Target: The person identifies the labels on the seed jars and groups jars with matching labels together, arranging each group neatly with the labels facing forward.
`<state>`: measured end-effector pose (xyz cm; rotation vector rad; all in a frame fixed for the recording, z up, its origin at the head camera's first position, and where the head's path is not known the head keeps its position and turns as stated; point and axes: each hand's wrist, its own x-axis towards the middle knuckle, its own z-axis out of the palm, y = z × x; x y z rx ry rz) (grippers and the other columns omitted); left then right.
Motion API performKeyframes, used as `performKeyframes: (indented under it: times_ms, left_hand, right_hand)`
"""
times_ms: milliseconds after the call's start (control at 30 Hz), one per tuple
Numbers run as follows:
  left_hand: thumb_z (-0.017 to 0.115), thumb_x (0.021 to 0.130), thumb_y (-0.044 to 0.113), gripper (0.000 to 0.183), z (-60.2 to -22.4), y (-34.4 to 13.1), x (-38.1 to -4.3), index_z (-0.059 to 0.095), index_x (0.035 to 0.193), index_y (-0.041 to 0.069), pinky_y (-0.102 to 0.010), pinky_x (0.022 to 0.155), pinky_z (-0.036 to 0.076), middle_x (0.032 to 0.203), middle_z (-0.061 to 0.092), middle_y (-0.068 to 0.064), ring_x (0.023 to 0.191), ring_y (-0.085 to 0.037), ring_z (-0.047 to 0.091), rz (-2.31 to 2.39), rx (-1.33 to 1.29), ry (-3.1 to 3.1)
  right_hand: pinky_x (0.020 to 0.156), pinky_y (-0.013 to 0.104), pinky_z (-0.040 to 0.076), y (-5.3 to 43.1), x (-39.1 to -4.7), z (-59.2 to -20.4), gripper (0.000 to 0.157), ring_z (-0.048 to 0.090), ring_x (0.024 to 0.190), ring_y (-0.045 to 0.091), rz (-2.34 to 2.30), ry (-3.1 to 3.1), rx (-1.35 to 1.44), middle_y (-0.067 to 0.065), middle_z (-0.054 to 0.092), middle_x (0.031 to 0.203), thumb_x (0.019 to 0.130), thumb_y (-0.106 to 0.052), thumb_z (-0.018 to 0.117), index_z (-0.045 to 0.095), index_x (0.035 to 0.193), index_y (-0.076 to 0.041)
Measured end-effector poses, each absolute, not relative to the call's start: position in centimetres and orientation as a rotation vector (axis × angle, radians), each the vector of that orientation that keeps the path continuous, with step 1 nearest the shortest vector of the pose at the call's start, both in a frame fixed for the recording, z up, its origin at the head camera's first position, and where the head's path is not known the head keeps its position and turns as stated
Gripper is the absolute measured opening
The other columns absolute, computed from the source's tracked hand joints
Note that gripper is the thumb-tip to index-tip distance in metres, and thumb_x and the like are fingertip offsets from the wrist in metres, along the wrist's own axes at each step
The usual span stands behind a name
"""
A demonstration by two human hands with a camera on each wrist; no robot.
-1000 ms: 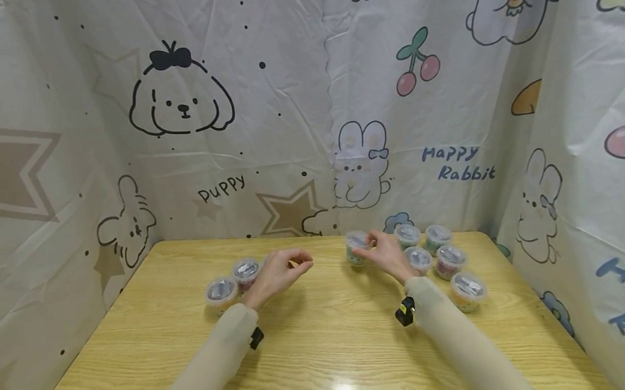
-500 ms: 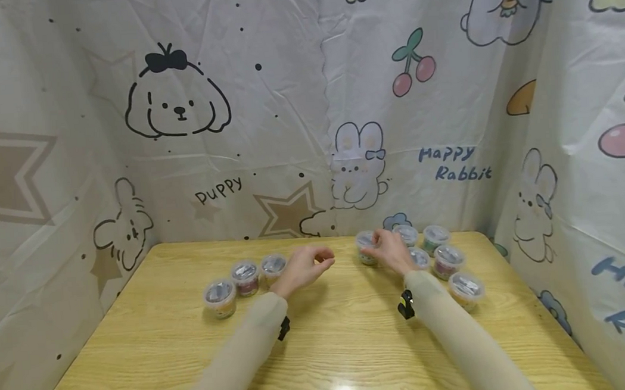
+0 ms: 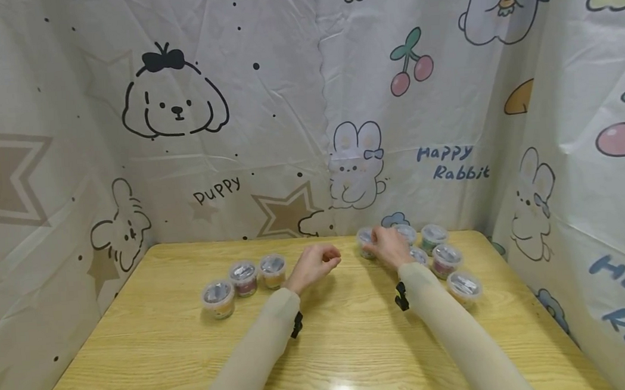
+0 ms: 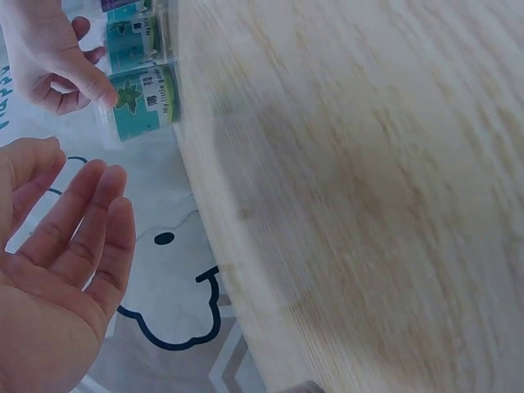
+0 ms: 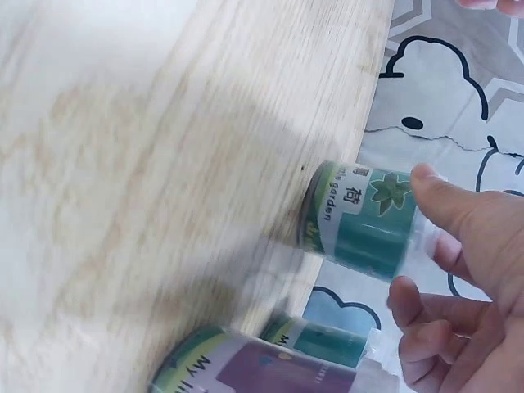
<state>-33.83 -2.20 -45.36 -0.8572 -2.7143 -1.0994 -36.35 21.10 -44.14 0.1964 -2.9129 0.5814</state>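
At the far side of the table, my right hand (image 3: 390,248) pinches the clear lid of a green-labelled plastic tub (image 5: 372,213) between thumb and fingers. A leaf is printed on its label. The tub is upright beside other lidded tubs. A purple-labelled tub (image 5: 270,364) and another green tub (image 5: 327,342) show near it in the right wrist view. My left hand (image 3: 313,266) hovers over the table with nothing in it, fingers loosely bent and apart in the left wrist view. Just left of it stands a yellowish tub (image 3: 272,271).
A purplish tub (image 3: 243,278) and an orange-yellow tub (image 3: 218,299) continue the left row. On the right stand a green tub (image 3: 434,239), a purple tub (image 3: 446,261) and an orange tub (image 3: 464,290). A printed curtain (image 3: 265,132) encloses the wooden table (image 3: 322,349).
My left hand has moved right, away from the left row, uncovering the yellowish tub. My right hand has slid the green tub a little to the right, closer to the right-hand group.
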Motion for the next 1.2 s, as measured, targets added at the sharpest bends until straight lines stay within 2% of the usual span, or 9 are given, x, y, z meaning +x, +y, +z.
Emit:
performKeyframes:
  times_ms: [267,567,733,867,967,1100,1200]
  left_hand:
    - [0.062,0.098,0.021,0.014,-45.1,-2.4,-33.8,0.072,0.105,0.013,-0.032,0.084,0.054,0.101,0.072,-0.001,0.093,-0.014,0.066,-1.1,-0.839,-2.741]
    - [0.06,0.098,0.021,0.015,-44.2,-3.1,-33.3,0.072,0.104,0.013,-0.034,0.087,0.053,0.103,0.072,-0.001,0.095,-0.015,0.065,-1.101,-0.868,-2.748]
    - [0.06,0.099,0.021,0.013,-43.9,-4.4,-32.8,0.071,0.102,0.016,-0.036,0.086,0.053,0.102,0.071,0.0,0.096,-0.016,0.065,-1.094,-0.866,-2.748]
    - [0.059,0.099,0.02,0.014,-43.5,-5.6,-32.7,0.071,0.102,0.014,-0.037,0.085,0.053,0.1,0.071,-0.002,0.095,-0.017,0.064,-1.112,-0.86,-2.744]
    - [0.06,0.099,0.021,0.016,-43.2,-6.7,-32.6,0.071,0.105,0.013,-0.037,0.086,0.053,0.101,0.071,-0.002,0.095,-0.017,0.064,-1.127,-0.827,-2.743]
    - [0.061,0.098,0.022,0.017,-42.5,-8.3,-32.6,0.072,0.106,0.012,-0.038,0.086,0.054,0.102,0.072,-0.002,0.095,-0.017,0.065,-1.183,-0.766,-2.7]
    - [0.062,0.098,0.02,0.016,-41.9,-9.2,-32.6,0.073,0.105,0.011,-0.037,0.084,0.055,0.102,0.073,-0.003,0.094,-0.018,0.066,-1.213,-0.745,-2.662]
  right_hand:
    - [0.054,0.033,0.041,21.4,-36.9,-43.9,0.02,0.055,0.065,0.022,0.51,-2.934,0.22,0.008,0.063,0.081,0.092,-0.025,0.07,0.059,0.091,-0.008]
    - [0.059,0.034,0.041,21.7,-37.4,-43.7,0.013,0.055,0.07,0.022,0.518,-2.983,0.192,0.007,0.063,0.083,0.094,-0.017,0.066,0.058,0.088,-0.01]
    - [0.064,0.039,0.047,21.8,-37.4,-43.7,0.005,0.06,0.077,0.025,0.523,-2.998,0.175,0.01,0.066,0.09,0.095,-0.012,0.06,0.062,0.095,-0.008]
    - [0.072,0.047,0.053,21.6,-37.1,-43.5,0.018,0.063,0.09,0.032,0.504,-2.969,0.194,0.015,0.065,0.106,0.094,-0.008,0.058,0.063,0.111,-0.004]
    - [0.07,0.048,0.054,21.4,-36.6,-43.5,0.026,0.063,0.093,0.034,0.497,-2.913,0.249,0.017,0.062,0.117,0.092,-0.008,0.059,0.063,0.118,-0.004]
    - [0.065,0.045,0.053,20.8,-36.1,-43.6,0.021,0.064,0.087,0.031,0.521,-2.821,0.322,0.015,0.064,0.114,0.093,-0.012,0.06,0.067,0.112,-0.006]
    - [0.067,0.045,0.054,20.0,-35.9,-43.8,0.015,0.065,0.086,0.029,0.528,-2.777,0.363,0.012,0.068,0.107,0.094,-0.013,0.06,0.07,0.105,-0.008]
